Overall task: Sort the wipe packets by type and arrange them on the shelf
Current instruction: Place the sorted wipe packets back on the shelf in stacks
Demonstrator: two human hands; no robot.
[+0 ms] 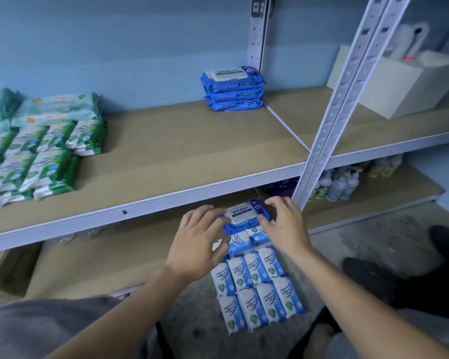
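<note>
Both hands are down low at the blue packet (244, 216), which lies on top of the rows of small blue-and-white packets (257, 283) just under the front edge of the shelf (182, 151). The left hand (200, 242) grasps the packet's left end, fingers over it and thumb beneath. The right hand (283, 226) arches over the right end with fingers spread, thumb at the edge; whether it actually grips, I cannot tell. Up on the shelf, a stack of three blue packets (232, 89) sits by the rear post, green packets (36, 156) far left.
</note>
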